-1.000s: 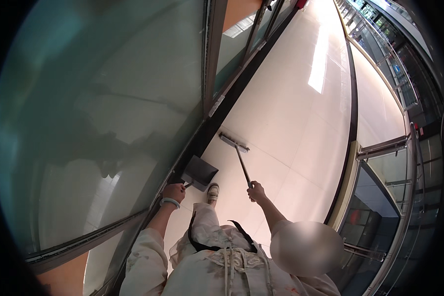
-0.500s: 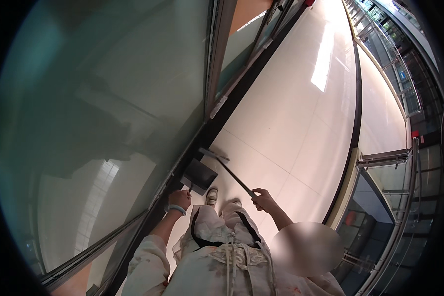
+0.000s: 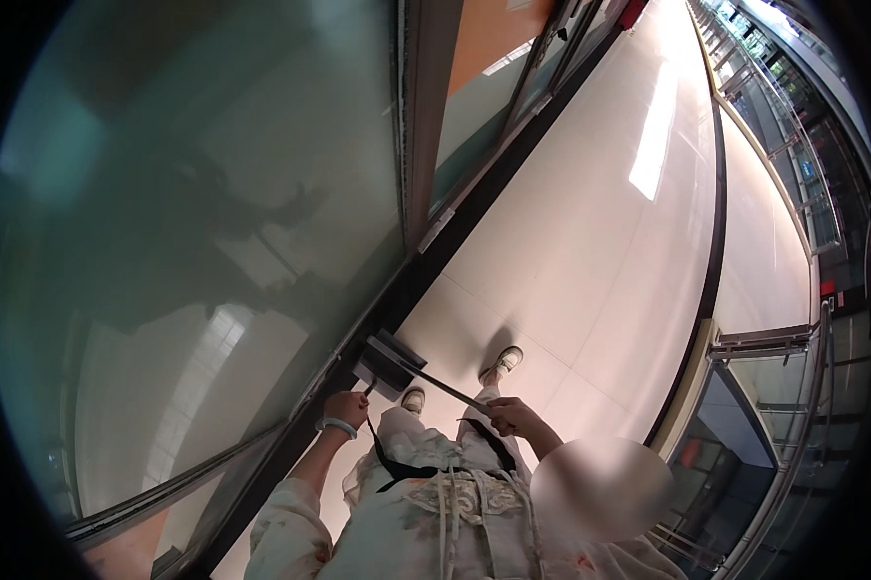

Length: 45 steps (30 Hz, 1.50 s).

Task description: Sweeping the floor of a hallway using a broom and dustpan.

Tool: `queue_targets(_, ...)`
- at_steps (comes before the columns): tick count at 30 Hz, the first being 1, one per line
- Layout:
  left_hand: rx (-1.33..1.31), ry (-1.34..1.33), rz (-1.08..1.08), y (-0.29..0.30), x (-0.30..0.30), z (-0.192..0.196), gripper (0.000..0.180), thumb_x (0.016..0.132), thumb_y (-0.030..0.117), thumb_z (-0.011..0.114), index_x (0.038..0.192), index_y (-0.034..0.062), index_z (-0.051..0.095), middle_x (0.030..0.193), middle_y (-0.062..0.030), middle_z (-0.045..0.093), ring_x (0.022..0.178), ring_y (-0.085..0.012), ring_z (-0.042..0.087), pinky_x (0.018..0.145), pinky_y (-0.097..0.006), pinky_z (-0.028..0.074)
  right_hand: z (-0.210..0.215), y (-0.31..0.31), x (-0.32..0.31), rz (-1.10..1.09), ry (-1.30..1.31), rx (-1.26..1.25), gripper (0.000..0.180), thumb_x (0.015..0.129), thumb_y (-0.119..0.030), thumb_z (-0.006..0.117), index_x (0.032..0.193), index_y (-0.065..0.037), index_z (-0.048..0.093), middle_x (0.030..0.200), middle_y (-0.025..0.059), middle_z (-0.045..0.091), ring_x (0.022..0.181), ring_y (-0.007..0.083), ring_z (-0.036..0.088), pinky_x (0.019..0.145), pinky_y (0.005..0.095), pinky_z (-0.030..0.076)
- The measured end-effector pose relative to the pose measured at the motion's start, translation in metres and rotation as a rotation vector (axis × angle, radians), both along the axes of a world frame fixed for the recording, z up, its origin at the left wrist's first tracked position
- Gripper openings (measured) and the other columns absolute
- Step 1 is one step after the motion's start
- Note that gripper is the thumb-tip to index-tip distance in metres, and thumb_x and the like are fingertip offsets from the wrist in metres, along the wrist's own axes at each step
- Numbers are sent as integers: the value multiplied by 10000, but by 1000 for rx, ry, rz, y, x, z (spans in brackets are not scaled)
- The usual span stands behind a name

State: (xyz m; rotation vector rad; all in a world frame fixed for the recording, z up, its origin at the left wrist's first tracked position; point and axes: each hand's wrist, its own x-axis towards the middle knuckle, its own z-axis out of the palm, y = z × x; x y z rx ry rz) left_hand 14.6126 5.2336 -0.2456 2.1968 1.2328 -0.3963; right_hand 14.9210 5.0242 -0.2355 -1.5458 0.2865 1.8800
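Note:
A dark grey dustpan [image 3: 381, 375] is low down ahead of my feet, beside the black border along the glass wall. My left hand [image 3: 347, 410], with a pale bracelet at the wrist, is closed round the dustpan's upright handle. My right hand [image 3: 515, 418] grips the end of a broom [image 3: 452, 391], whose dark stick slants down to the left. The broom's head lies over the dustpan's far edge. Whether it touches the pan, and whether any dirt is inside, I cannot make out.
A reflective glass wall [image 3: 203, 232] with a metal frame [image 3: 426, 116] runs along my left. The pale tiled floor [image 3: 561, 261] stretches ahead. On the right are a black floor strip [image 3: 716, 232], a glass railing [image 3: 774, 372] and metal rails. My shoes [image 3: 503, 363] stand close to the dustpan.
The broom's head has moved from the floor beyond the dustpan back over it. My right hand has come slightly closer to me. My right foot has stepped forward.

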Motion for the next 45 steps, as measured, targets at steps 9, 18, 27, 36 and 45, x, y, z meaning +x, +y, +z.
queue_targets(9,27,-18,-61,-4,132,24,142,694,248,596,747,129,655,724,-103,622,705,-273,603,643,-372,487,45,-58,157,229,-361,-70,387,768,-63,523,1129,-90,386,694,95,534,465,131,487,355,267,384)
queue_targets(18,28,-41,-178,-19,335,4,135,717,255,583,745,138,644,721,-82,628,694,-261,609,633,-372,493,-17,-70,349,-121,-677,-154,346,790,-36,450,1134,-68,431,588,75,472,397,136,442,311,281,371)
queue_targets(27,-32,26,-214,-40,475,-18,123,732,206,578,815,147,646,800,-85,636,767,-252,611,706,-362,489,-23,-87,346,182,-490,-167,278,751,-32,503,1028,-56,512,567,63,497,422,147,487,334,282,390)
queue_targets(36,-83,32,-287,-31,475,-13,122,721,214,573,794,144,640,816,-77,634,776,-242,605,717,-362,481,37,-175,367,-295,-305,-202,466,793,-32,504,1241,-84,388,601,86,482,400,112,399,332,249,296)
queue_targets(45,-19,67,-658,-30,516,-23,135,724,227,557,817,168,636,814,-67,626,774,-244,603,688,-368,483,-66,-158,401,-485,-603,-368,339,720,11,523,1050,-6,448,572,87,484,391,155,473,301,297,386)
